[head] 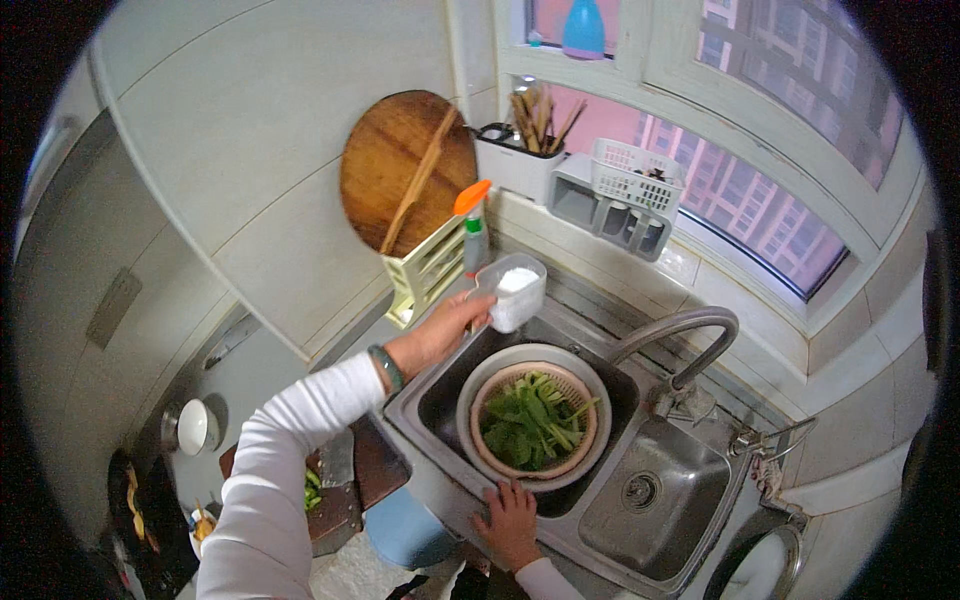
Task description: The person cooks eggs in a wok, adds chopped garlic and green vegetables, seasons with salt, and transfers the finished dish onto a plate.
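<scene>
My left hand (448, 324) grips a clear plastic container (517, 306) by its side, above the sink's back left corner. White powder (517, 280) lies inside it. My right hand (510, 523) rests at the sink's front edge, fingers spread, fingertips by the rim of a pale basin (469, 450). The basin stands in the larger sink bowl (439, 409). Within the basin sits a pinkish strainer basket (480, 450) of green leafy vegetables (532, 424).
A curved faucet (705, 319) arches beside the smaller sink bowl (675, 487). Behind my left hand stand a spray bottle (474, 240), a rack (424, 274) and a round wooden board (397, 165). At left are a cleaver (336, 457) on a cutting board (379, 465), and a white bowl (196, 427).
</scene>
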The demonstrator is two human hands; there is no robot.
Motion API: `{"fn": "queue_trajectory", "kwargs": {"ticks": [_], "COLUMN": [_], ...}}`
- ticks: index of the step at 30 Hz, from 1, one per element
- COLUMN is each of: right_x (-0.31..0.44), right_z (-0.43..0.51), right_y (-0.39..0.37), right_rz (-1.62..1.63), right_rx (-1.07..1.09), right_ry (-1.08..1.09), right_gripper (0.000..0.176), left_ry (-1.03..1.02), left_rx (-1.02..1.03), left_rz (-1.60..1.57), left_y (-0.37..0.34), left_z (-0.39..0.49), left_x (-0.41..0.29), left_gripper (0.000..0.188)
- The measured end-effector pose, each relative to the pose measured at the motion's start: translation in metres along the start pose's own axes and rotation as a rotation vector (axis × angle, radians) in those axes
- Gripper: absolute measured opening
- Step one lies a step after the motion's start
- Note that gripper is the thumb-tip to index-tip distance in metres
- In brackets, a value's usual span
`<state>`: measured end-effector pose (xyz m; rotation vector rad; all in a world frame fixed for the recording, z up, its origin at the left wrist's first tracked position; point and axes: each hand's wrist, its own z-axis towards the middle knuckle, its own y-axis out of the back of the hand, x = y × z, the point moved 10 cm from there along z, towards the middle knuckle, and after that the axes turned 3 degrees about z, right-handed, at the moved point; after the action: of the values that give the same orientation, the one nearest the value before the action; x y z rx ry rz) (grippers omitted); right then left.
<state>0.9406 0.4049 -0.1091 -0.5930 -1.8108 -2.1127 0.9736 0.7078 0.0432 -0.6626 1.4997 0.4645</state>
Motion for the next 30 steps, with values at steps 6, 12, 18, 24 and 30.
{"fn": "queue_trajectory", "kwargs": {"ticks": [6, 12, 18, 24, 30], "right_x": [-0.004, 0.081, 0.338, 0.546, 0.647], "right_z": [-0.002, 0.005, -0.012, -0.069, -0.137], "right_y": [0.005, 0.071, 0.149, 0.078, 0.006], "right_rz": [0.115, 0.876, 0.656, 0.208, -0.092], "right_rx": [-0.065, -0.3, -0.157, 0.086, 0.144], "right_ry": [-0.07, -0.113, 0.45, 0.867, 1.16], "right_gripper": [0.051, 0.034, 0.024, 0.024, 0.019], "left_ry": [-0.015, -0.17, -0.33, -0.355, -0.286], "left_rx": [-0.136, -0.357, -0.705, -0.962, -1.17], "left_rz": [0.106, 0.302, 0.623, 0.833, 0.891], "left_y": [0.012, 0.041, 0.066, 0.083, 0.088], "left_z": [-0.189, -0.399, -0.602, -0.766, -0.877], "left_x": [-0.043, -0.085, -0.098, -0.082, -0.067], "left_gripper": [0.018, 0.019, 0.018, 0.025, 0.025]}}
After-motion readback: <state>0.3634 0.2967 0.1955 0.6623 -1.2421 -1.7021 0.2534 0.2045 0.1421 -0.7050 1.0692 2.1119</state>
